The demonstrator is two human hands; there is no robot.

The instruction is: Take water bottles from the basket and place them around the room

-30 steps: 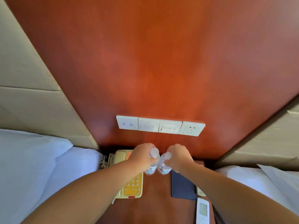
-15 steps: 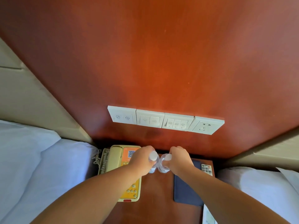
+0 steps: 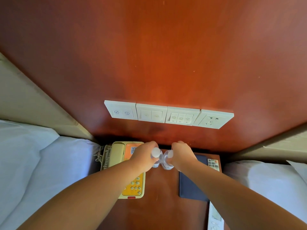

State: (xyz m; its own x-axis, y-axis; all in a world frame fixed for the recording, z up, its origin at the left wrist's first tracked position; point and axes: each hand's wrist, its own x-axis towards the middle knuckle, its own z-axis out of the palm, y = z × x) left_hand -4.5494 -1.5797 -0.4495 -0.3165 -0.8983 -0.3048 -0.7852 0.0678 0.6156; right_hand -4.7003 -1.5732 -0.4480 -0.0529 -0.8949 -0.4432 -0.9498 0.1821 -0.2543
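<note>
Water bottles, two, clear plastic with white caps: left bottle (image 3: 155,157) and right bottle (image 3: 167,161), upright side by side, touching or nearly so, at the back middle of the bench (image 3: 159,201). My left hand (image 3: 143,157) is clenched around the left bottle just under its cap; my right hand (image 3: 182,157) is clenched around the right bottle the same way.

Change from half a second ago: the bottles and my hands sit in much the same spot on the bench, grips unchanged; my head has come closer, so the switch panel and phone show larger and the second remote enters at the lower right.

Bench: red-brown wood, glossy. On it, left: a beige and orange telephone (image 3: 127,170) with coiled cord. Right: a dark blue folder (image 3: 191,185), lying flat; a small remote (image 3: 213,164) behind its far corner; a white remote (image 3: 216,218) at the near right edge.

Room: red-brown wood wall panel (image 3: 149,55) behind the bench, bearing a row of four white switch and socket plates (image 3: 167,114). White bedding to the left (image 3: 33,163) and right (image 3: 265,180), each with a beige headboard.
</note>
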